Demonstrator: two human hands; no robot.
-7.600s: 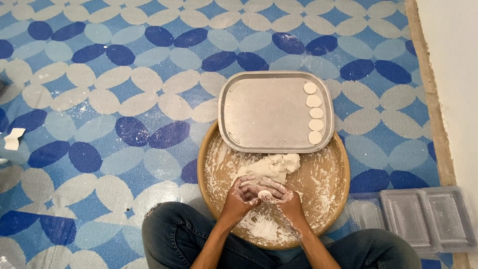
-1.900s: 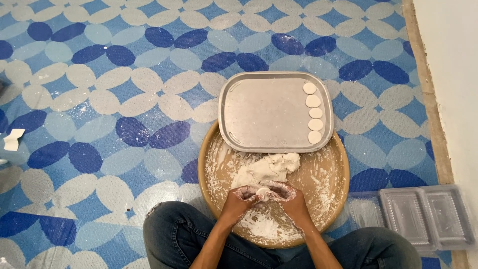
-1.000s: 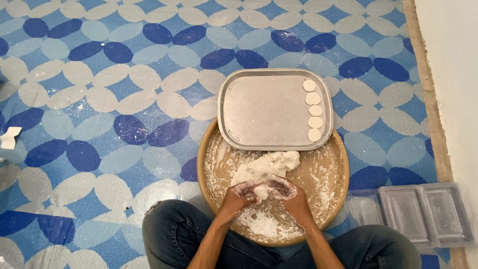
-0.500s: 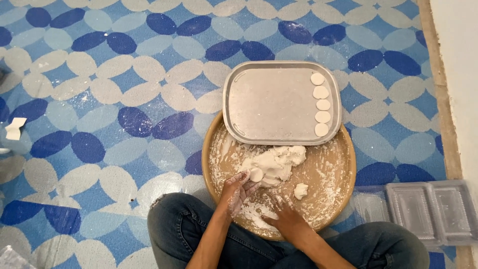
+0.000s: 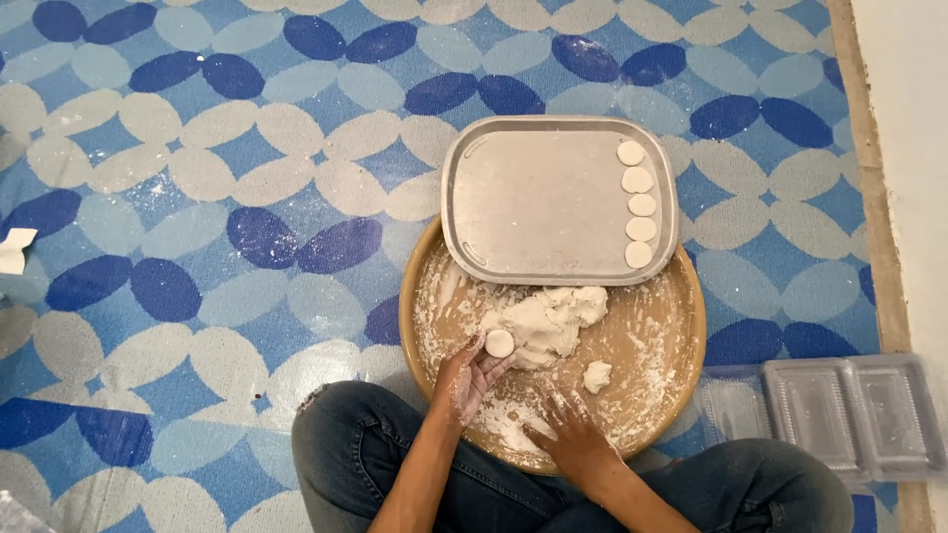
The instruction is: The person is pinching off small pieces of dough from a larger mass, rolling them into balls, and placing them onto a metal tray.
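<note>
My left hand (image 5: 466,375) holds a small flat round dough disc (image 5: 500,343) on its fingers, over the near left part of a round wooden tray (image 5: 683,326). My right hand (image 5: 561,424) rests palm down on loose flour at the tray's near edge, fingers spread. A lump of white dough (image 5: 549,318) lies in the tray's middle, and a small torn piece (image 5: 597,375) sits to its right. A floured rectangular metal tray (image 5: 533,202) lies across the wooden tray's far rim, with several dough discs (image 5: 639,204) in a column along its right side.
A blue and white patterned mat (image 5: 197,247) covers the floor. Clear plastic containers (image 5: 839,415) sit at the right, near a white wall strip (image 5: 913,148). A scrap of white paper (image 5: 14,249) lies at the left edge. My jeans-clad legs (image 5: 365,464) are folded in front of the tray.
My hands, earlier pressed together shaping dough, have parted. The left one now carries a flat disc; the right has dropped onto the flour. A small torn piece lies in the tray.
</note>
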